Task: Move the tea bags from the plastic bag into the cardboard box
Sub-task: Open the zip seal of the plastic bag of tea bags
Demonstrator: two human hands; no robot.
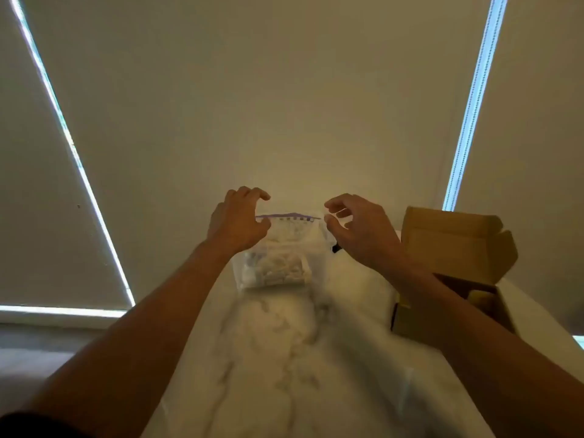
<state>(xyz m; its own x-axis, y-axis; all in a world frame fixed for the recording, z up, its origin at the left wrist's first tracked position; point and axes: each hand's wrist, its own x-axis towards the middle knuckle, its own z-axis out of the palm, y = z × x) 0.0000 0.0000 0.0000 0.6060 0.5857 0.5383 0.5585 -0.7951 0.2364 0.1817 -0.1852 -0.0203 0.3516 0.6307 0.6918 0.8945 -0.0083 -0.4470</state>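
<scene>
A clear plastic bag [278, 263] with a purple zip strip stands upright on the marble table [284, 358], filled with pale tea bags [281, 270]. My left hand [240, 222] is at the bag's top left corner, thumb against the zip end and fingers curled above it. At the top right corner, my right hand [360, 232] pinches the other end of the zip with thumb and fingertips. The zip line runs taut between the two hands. A brown cardboard box [448, 267] stands open to the right of the bag, lid flap raised, partly hidden behind my right forearm.
The table's right edge runs just beyond the box. Roller blinds fill the wall behind, with bright gaps of light at left and right. A small dark object [336, 248] shows below my right hand. Dim floor lies at lower left.
</scene>
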